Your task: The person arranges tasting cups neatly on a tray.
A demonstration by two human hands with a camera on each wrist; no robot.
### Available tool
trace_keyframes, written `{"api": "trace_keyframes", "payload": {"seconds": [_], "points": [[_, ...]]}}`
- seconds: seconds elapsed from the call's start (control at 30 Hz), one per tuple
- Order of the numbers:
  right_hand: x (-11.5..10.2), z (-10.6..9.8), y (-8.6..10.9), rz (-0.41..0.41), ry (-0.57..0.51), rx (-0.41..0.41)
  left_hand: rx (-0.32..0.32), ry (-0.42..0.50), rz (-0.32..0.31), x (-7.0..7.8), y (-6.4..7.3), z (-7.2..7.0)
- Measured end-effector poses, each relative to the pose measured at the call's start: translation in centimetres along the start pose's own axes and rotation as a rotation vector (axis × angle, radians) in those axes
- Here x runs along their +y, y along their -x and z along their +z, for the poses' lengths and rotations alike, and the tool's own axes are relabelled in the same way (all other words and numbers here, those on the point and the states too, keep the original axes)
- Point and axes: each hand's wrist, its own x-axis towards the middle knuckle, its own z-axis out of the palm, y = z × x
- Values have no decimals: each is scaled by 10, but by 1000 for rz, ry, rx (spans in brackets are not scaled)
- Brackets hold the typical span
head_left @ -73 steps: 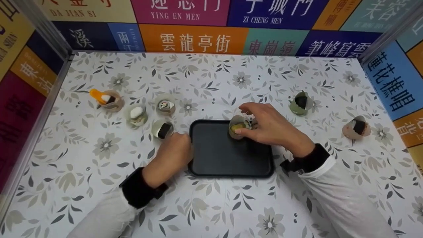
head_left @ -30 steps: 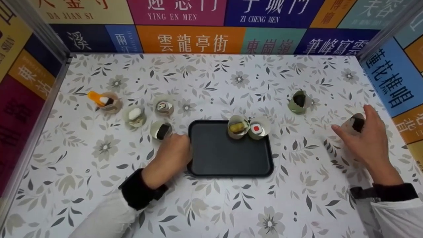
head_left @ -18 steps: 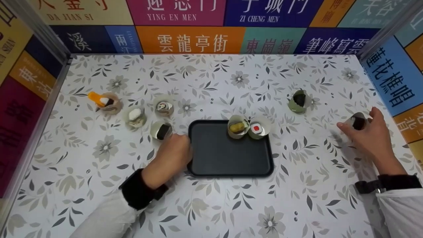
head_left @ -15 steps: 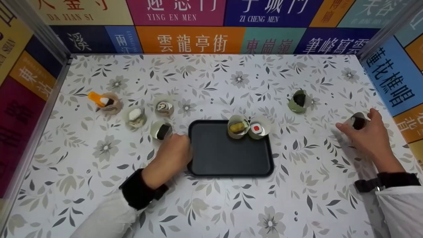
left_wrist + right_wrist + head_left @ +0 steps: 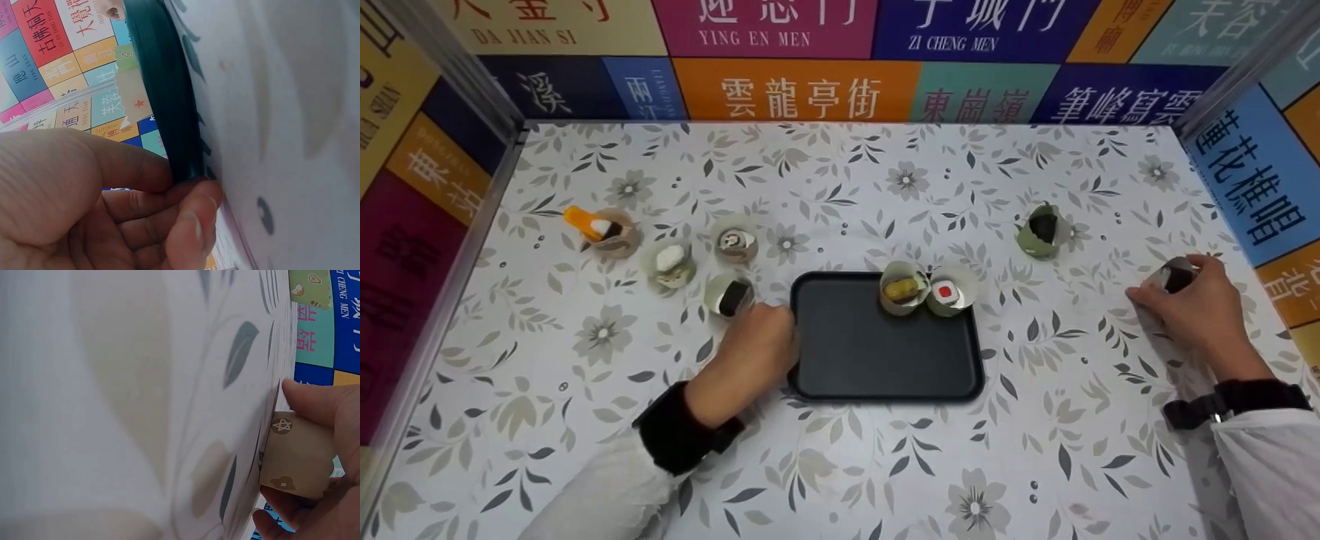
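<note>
My left hand point(image 5: 754, 349) pinches the left rim of a dark rectangular tray point(image 5: 885, 364); in the left wrist view, thumb and curled fingers hold the tray's edge point(image 5: 169, 95). On the tray's back right stand two paper cups side by side, a cup with a yellowish piece point(image 5: 901, 289) and a cup with a white, red-centred piece point(image 5: 949, 292). Far to the right, my right hand point(image 5: 1211, 315) grips a brown paper cup point(image 5: 298, 458) holding a dark-wrapped piece point(image 5: 1175, 277). Its thumb and fingers lie on opposite sides of that cup, which appears to be on the table.
A green cup with a dark piece point(image 5: 1039, 231) stands behind and right of the tray. Several more filled cups sit left of it, among them a cup with an orange-topped piece point(image 5: 607, 232) and one with a black-banded piece point(image 5: 727, 295). Printed panels point(image 5: 802, 90) wall the table.
My right hand has left the cups on the tray, moved far right and closed its fingers round the brown paper cup. My left hand has stayed at the tray's rim.
</note>
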Motion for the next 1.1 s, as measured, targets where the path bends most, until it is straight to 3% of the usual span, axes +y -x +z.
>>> {"api": "trace_keyframes", "payload": {"seconds": [0.5,0.93,1.1], "points": [[4,-2,-3,-1,23,-5,38,-14,48,-1,2,1],[-1,-8,2,-4,49,-1,23,-18,37,-2,1,2],[-3,-7,3,-44,87,44,3,-23,37,-1,0,1]]}}
